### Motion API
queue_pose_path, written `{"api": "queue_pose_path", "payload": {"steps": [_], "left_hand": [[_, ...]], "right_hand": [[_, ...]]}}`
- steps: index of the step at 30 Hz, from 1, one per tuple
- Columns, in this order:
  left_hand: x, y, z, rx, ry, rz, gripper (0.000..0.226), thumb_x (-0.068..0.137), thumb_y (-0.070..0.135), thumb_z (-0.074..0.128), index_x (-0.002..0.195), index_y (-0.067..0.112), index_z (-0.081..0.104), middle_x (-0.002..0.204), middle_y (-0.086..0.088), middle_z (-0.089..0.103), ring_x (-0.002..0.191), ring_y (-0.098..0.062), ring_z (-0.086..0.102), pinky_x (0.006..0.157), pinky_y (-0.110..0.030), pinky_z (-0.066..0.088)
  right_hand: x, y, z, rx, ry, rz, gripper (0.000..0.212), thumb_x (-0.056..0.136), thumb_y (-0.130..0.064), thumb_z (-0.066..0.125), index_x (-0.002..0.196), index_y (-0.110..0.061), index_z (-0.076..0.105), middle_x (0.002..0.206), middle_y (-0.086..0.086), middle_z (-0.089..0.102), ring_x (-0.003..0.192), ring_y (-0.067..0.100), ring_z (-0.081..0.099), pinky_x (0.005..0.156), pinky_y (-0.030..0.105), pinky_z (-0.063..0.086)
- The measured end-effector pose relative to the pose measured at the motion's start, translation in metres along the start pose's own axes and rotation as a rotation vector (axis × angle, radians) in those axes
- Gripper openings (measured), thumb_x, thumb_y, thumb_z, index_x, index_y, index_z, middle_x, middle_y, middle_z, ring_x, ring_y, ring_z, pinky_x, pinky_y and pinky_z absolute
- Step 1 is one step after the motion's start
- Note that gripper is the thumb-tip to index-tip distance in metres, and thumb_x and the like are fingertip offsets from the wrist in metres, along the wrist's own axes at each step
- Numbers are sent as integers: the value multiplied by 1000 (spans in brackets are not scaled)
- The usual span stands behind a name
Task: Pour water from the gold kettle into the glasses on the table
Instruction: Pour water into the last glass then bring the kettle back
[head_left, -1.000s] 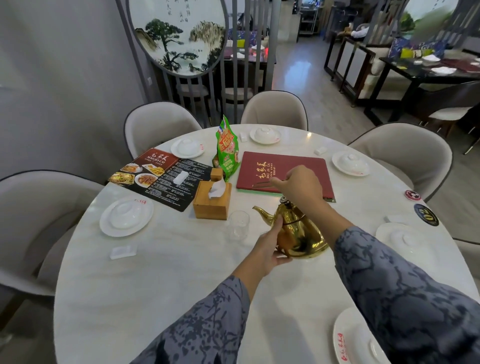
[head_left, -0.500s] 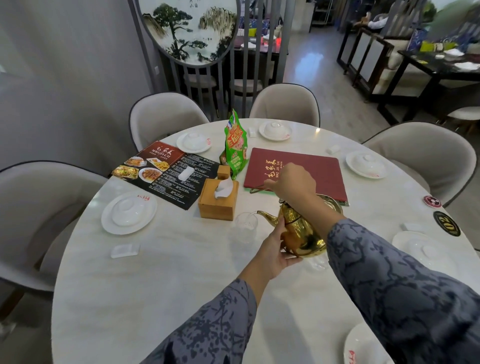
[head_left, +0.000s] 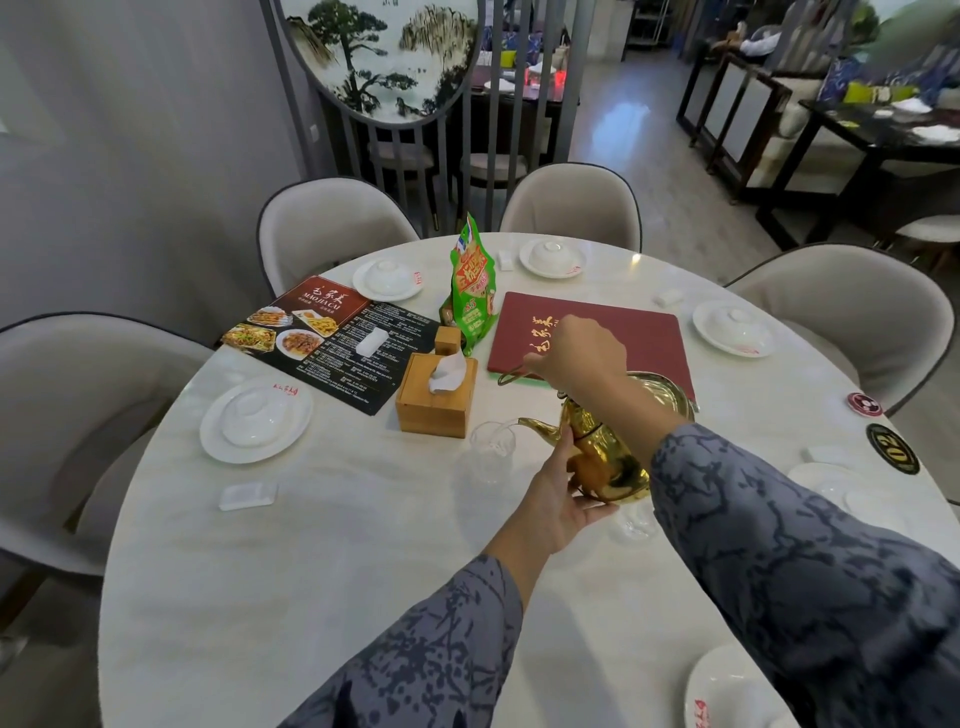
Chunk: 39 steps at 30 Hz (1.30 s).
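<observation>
The gold kettle (head_left: 608, 452) hangs tilted to the left above the round white table (head_left: 322, 571). My right hand (head_left: 576, 353) grips its handle from above. My left hand (head_left: 561, 499) cups the kettle's underside and front. The spout tip is over the rim of a clear glass (head_left: 491, 452), and a thin stream of water runs into it. A second clear glass (head_left: 636, 519) stands just below the kettle, partly hidden by it and by my right sleeve.
A wooden tissue box (head_left: 436, 395) stands just behind the glass. A green snack bag (head_left: 472, 296), a red menu book (head_left: 623, 332) and a black picture menu (head_left: 332, 338) lie further back. Covered white plates (head_left: 254, 421) ring the table, with padded chairs around it.
The kettle has risen and tipped further to the left, its spout now over the glass with water coming out. Both hands moved with it.
</observation>
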<state>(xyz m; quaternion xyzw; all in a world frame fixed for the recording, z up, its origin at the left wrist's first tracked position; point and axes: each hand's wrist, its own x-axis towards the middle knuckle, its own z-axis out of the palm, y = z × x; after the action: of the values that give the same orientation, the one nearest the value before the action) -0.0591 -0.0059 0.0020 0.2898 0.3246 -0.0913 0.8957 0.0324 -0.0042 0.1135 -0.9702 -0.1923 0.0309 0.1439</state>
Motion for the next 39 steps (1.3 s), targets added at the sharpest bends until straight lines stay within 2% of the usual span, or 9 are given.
{"api": "queue_pose_path", "payload": {"steps": [6, 10, 15, 29, 32, 39], "left_hand": [[2, 1, 2, -26, -6, -10, 65, 86, 54, 64, 136, 20, 42, 153, -15, 39, 139, -42, 40, 108, -59, 41], [3, 1, 4, -42, -11, -12, 67, 85, 54, 65, 138, 20, 43, 152, -16, 40, 139, -42, 40, 106, -60, 41], [7, 1, 4, -62, -9, -22, 64, 87, 52, 63, 138, 19, 43, 152, -16, 41, 139, -43, 41, 107, -61, 41], [15, -3, 4, -117, -28, -22, 57, 87, 52, 64, 131, 19, 46, 151, -16, 43, 137, -43, 43, 106, -61, 41], [16, -4, 3, -122, -35, -16, 59, 87, 52, 64, 133, 20, 46, 150, -15, 44, 136, -43, 44, 106, -61, 42], [18, -5, 1, -137, -51, -14, 57, 88, 50, 64, 132, 19, 44, 151, -15, 43, 137, -42, 43, 106, -62, 41]], "right_hand": [[1, -3, -5, -36, 1, -17, 47, 86, -39, 69, 61, -15, 39, 59, -2, 45, 49, 14, 39, 47, 26, 30], [1, -4, -6, -40, 1, -30, 47, 87, -39, 70, 61, -15, 39, 60, -1, 46, 49, 13, 40, 51, 26, 33], [0, -4, -7, -44, -3, -38, 48, 88, -41, 69, 60, -16, 39, 58, -2, 45, 48, 12, 39, 46, 25, 29], [4, -5, -2, -52, -12, -66, 49, 87, -42, 71, 60, -16, 40, 57, -2, 45, 49, 13, 39, 52, 27, 36], [4, -6, -1, -65, -7, -68, 49, 86, -42, 71, 60, -17, 39, 58, -2, 46, 51, 14, 41, 58, 31, 40], [3, -7, 0, -83, -12, -78, 47, 86, -41, 70, 61, -16, 39, 60, -1, 48, 63, 23, 53, 61, 31, 43]]}}
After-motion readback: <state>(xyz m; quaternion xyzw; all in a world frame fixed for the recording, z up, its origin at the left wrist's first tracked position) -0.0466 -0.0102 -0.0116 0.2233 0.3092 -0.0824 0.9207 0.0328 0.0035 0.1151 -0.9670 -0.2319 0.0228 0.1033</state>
